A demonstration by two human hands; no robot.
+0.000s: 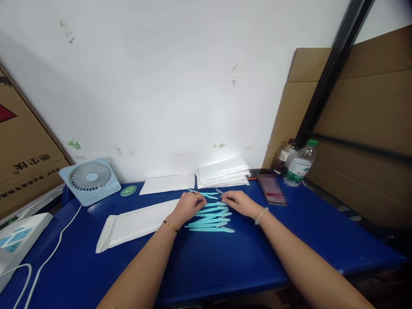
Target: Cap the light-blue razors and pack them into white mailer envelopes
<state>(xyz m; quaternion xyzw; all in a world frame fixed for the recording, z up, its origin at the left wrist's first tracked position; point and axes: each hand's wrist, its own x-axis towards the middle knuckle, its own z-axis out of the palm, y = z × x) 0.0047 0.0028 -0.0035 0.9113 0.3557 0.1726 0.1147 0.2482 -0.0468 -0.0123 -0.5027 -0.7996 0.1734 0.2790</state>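
Observation:
Several turquoise eyebrow razors (pixel 210 230) lie side by side in a column on the blue table (pixel 225 266), their blade ends to the right. My left hand (pixel 189 207) is closed over the left end of an upper razor (pixel 215 204). At that razor's right end, the fingertips of my right hand (pixel 240 202) are pinched together. Both hands seem to grip it, though the fingertips hide the contact. Just beyond my hands lie a few more razors (pixel 210 197), one with a greyish end. A white padded envelope (pixel 138 224) lies partly under my left hand.
At the back are a stack of white padded envelopes (pixel 222 171) and a single envelope (pixel 167 183) against the wall. A blue fan (pixel 92 177) and a green disc (pixel 128 191) stand left. To the right are a phone (pixel 272 189), a water bottle (pixel 301 165) and a brown bottle (pixel 286 156).

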